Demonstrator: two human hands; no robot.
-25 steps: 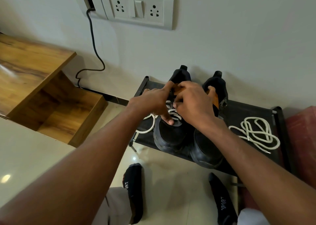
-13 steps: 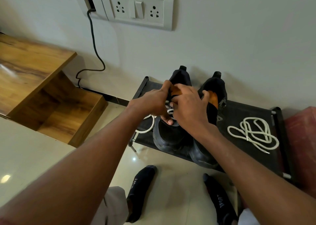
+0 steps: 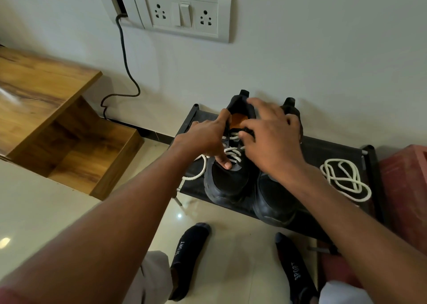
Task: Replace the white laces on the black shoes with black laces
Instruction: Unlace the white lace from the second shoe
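Two black shoes stand side by side on a low black rack (image 3: 328,151) against the wall. The left shoe (image 3: 227,184) has an orange insole and white laces (image 3: 232,152) threaded across it, with one loose end (image 3: 201,168) trailing off to its left. My left hand (image 3: 203,139) grips that shoe's left side, index finger at the collar and thumb on the vamp. Just above the laces and the shoe opening, my right hand (image 3: 272,141) hovers with fingers spread and holds nothing. It hides much of the right shoe (image 3: 275,202). A separate white lace (image 3: 344,181) lies coiled on the rack's right part.
A wooden stepped shelf (image 3: 53,109) stands at the left. A wall socket panel (image 3: 182,14) has a black cable (image 3: 126,61) running down to the floor. A red object (image 3: 406,188) sits right of the rack. My socked feet (image 3: 187,255) rest on the glossy tiles.
My right hand has let go at the laces, spread its fingers and lifted toward the shoe's heel. My left hand keeps its hold on the left shoe.
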